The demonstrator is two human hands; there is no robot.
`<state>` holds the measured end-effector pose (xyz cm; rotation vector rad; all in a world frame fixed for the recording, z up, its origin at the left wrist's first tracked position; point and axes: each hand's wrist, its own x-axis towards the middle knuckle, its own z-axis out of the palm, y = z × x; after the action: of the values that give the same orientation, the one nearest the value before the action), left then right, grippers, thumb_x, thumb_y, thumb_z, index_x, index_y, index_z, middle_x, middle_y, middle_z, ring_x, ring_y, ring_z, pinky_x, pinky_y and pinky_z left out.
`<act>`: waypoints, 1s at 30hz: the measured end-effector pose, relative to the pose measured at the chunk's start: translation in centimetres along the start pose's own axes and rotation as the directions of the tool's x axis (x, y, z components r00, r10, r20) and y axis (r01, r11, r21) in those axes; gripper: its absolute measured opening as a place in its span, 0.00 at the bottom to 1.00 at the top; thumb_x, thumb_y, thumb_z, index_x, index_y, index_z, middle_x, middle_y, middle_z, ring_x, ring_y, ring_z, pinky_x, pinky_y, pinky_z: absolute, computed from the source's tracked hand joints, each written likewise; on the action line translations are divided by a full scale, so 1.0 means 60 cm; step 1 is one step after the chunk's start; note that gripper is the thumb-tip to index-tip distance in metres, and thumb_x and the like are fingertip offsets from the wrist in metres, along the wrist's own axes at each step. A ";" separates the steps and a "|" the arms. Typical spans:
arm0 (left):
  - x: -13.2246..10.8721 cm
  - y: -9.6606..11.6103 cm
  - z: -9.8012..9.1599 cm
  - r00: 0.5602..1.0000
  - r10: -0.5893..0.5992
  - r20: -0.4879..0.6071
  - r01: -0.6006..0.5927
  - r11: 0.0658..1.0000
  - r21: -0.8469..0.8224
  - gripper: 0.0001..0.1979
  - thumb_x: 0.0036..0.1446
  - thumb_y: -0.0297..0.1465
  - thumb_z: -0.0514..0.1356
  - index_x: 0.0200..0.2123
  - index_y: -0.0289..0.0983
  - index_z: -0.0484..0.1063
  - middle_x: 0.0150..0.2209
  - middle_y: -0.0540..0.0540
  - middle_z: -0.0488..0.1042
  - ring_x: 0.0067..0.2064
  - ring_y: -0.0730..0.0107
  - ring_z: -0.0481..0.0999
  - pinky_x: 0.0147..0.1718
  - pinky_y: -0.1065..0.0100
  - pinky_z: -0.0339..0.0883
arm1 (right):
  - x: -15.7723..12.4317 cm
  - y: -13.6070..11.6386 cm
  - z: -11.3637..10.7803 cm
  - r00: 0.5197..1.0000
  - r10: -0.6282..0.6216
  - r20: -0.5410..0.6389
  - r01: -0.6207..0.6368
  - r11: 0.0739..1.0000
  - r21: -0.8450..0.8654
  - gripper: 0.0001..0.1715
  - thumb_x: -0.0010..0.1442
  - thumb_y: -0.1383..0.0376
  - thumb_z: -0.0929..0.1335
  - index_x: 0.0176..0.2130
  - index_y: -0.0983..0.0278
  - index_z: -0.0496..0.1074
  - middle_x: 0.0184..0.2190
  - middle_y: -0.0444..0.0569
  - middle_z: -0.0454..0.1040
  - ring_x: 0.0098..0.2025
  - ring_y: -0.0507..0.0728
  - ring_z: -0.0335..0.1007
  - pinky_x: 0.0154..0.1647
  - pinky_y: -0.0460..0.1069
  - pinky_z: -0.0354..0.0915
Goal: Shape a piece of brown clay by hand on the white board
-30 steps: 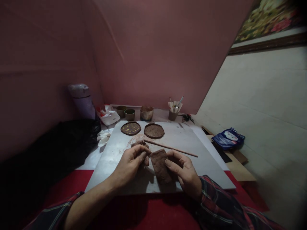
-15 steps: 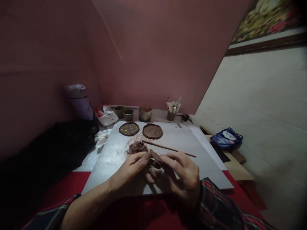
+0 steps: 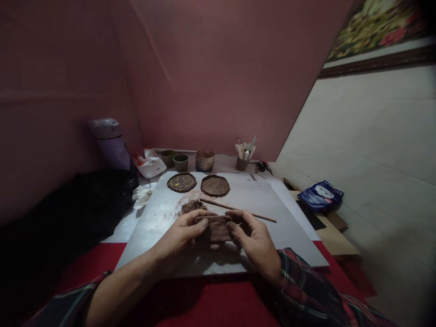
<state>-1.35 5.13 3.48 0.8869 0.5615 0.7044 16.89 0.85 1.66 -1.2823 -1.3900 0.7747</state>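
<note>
A flat brown clay piece [image 3: 219, 228] is held up between both hands above the near part of the white board [image 3: 289, 236]. My left hand [image 3: 185, 231] grips its left side, thumb on the face. On its right side, my right hand [image 3: 254, 240] pinches it with the thumb in front. Just behind the hands lies a crumbly clay lump [image 3: 193, 206], partly hidden by the left fingers. A thin brown stick [image 3: 238, 210] rests slantwise on the board. Farther back are two round clay discs with raised rims, one yellow-dotted [image 3: 181, 182] and one plain [image 3: 215, 185].
Behind the board stand two small cups [image 3: 180, 163], a stained pot [image 3: 205, 161] and a holder with tools [image 3: 242, 162]. A black bag [image 3: 68, 209] and a purple bottle [image 3: 114, 147] are at left. A blue packet [image 3: 320, 196] lies at right.
The clay piece has turned from edge-on so its broad face shows. My right hand has shifted its hold to the piece's right side, and my left thumb now presses on the face.
</note>
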 end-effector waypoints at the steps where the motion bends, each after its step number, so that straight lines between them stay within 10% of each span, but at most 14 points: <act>1: 0.001 -0.001 -0.001 1.000 -0.004 0.003 0.004 1.000 0.001 0.18 0.49 0.34 0.68 0.44 0.33 0.73 0.44 0.37 0.76 0.43 0.57 0.77 0.38 0.61 0.72 | 0.001 0.001 0.001 0.999 0.036 0.035 -0.039 0.997 0.065 0.19 0.58 0.52 0.68 0.40 0.64 0.73 0.35 0.50 0.76 0.35 0.55 0.72 0.37 0.49 0.69; 10: 0.003 -0.007 -0.012 1.000 -0.013 -0.012 0.014 0.996 0.088 0.23 0.47 0.33 0.69 0.47 0.34 0.73 0.43 0.38 0.77 0.40 0.63 0.77 0.39 0.65 0.70 | 0.001 -0.005 0.003 0.987 0.131 0.087 -0.152 0.936 0.318 0.19 0.52 0.51 0.72 0.33 0.64 0.73 0.29 0.46 0.75 0.32 0.53 0.70 0.35 0.47 0.68; 30: 0.002 -0.008 -0.003 0.995 0.052 -0.086 -0.027 0.962 0.273 0.15 0.44 0.34 0.70 0.36 0.32 0.76 0.29 0.46 0.77 0.28 0.73 0.73 0.29 0.72 0.64 | -0.003 -0.003 0.006 0.990 0.134 0.044 -0.140 0.972 0.187 0.27 0.55 0.45 0.68 0.36 0.66 0.75 0.19 0.44 0.71 0.21 0.50 0.65 0.22 0.45 0.63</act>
<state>-1.25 5.09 2.94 1.1275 0.7371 0.7178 16.48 0.72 1.72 -1.2293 -1.2292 1.0008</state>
